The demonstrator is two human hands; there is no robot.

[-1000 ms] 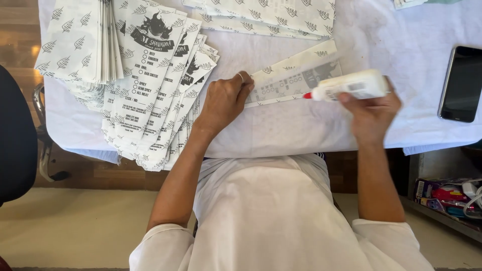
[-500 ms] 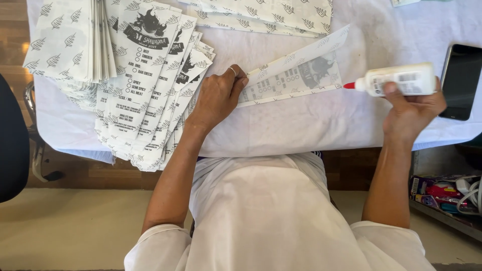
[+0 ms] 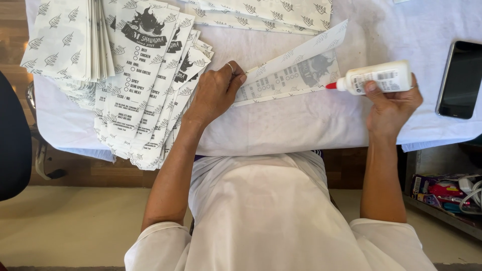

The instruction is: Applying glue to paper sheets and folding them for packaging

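My left hand [image 3: 215, 93] presses down on the left end of a long printed paper bag [image 3: 296, 75] that lies on the white-covered table [image 3: 301, 125]; its upper flap is lifted open. My right hand [image 3: 390, 108] holds a white glue bottle [image 3: 374, 78] on its side, its red tip touching the right end of the bag. To the left of my left hand lies a fanned stack of printed paper bags [image 3: 145, 85].
A black phone [image 3: 459, 79] lies at the table's right edge. More leaf-patterned bags are piled at the top left [image 3: 65, 42] and along the far edge [image 3: 271, 12]. A dark chair [image 3: 12, 140] stands at the left, and a low shelf with clutter [image 3: 447, 193] at the right.
My right hand has carried the glue bottle rightward along the bag's edge to its right end. The bag's flap has lifted higher. My left hand stays on the bag.
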